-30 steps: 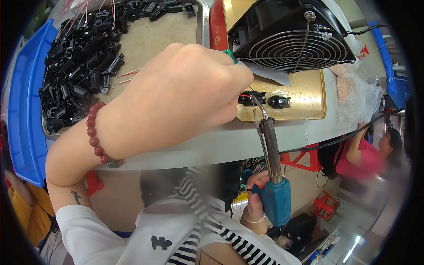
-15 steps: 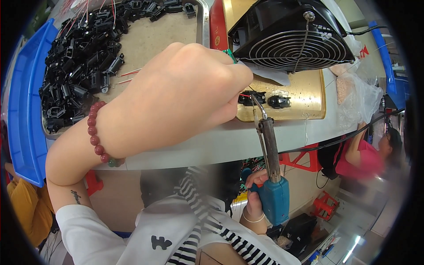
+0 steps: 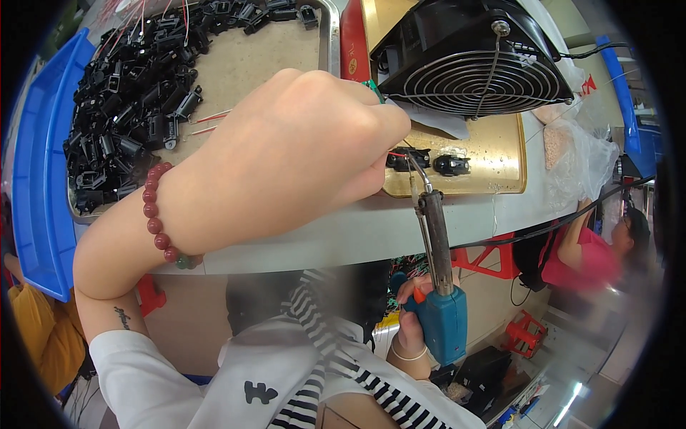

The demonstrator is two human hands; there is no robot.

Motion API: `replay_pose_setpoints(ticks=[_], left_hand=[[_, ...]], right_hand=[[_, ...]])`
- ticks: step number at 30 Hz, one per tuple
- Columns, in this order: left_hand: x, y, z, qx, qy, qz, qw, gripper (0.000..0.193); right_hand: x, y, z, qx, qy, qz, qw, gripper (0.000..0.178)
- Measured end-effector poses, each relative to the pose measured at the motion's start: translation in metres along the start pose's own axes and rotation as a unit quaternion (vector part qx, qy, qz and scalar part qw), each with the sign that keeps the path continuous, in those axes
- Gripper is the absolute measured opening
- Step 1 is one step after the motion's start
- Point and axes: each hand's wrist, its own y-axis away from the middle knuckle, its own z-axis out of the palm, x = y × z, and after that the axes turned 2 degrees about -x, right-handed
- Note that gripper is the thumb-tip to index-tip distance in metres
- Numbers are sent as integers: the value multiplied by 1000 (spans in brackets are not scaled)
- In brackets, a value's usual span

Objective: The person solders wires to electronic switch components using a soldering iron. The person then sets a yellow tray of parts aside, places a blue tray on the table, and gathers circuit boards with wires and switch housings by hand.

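Observation:
My left hand point(image 3: 307, 143) is a closed fist with its knuckles up, over the near end of a gold tray point(image 3: 493, 182). A short red wire point(image 3: 397, 154) comes out beside its fingertips, which are hidden, and runs to a black plastic housing point(image 3: 421, 159). My right hand point(image 3: 411, 325) grips the blue handle of a soldering gun point(image 3: 443, 322), below the table edge. Its bent tip point(image 3: 418, 170) reaches up to the red wire at the housing. A second black housing point(image 3: 451, 165) lies just to the right. A small green piece point(image 3: 373, 89) shows past my left knuckles.
A metal tray point(image 3: 243, 64) at the left carries a heap of black housings point(image 3: 136, 107) and wires. Behind the work stands a black fan point(image 3: 479, 71) with a wire guard. A blue bin point(image 3: 43, 164), a plastic bag point(image 3: 579, 157) and a black cable point(image 3: 557, 225) flank the table.
Both hands and the soldering tip stay nearly in place. On the soldering gun, an orange-red part now shows beside my right fingers, which have shifted slightly.

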Motion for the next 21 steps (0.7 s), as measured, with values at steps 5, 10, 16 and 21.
replay_pose_setpoints(ticks=[5,10,16,21], left_hand=[[0,-1,0,4,5,-2,1000,8],[2,-2,0,0,2,-8,1000,8],[3,-3,0,-4,2,-9,1000,8],[3,-3,0,-6,-1,-11,1000,8]], right_hand=[[0,2,-5,-10,-10,13,1000,32],[2,7,-14,-27,-10,31,999,34],[2,8,-14,-10,-44,46,998,38],[2,4,-20,-42,-45,28,998,42]])
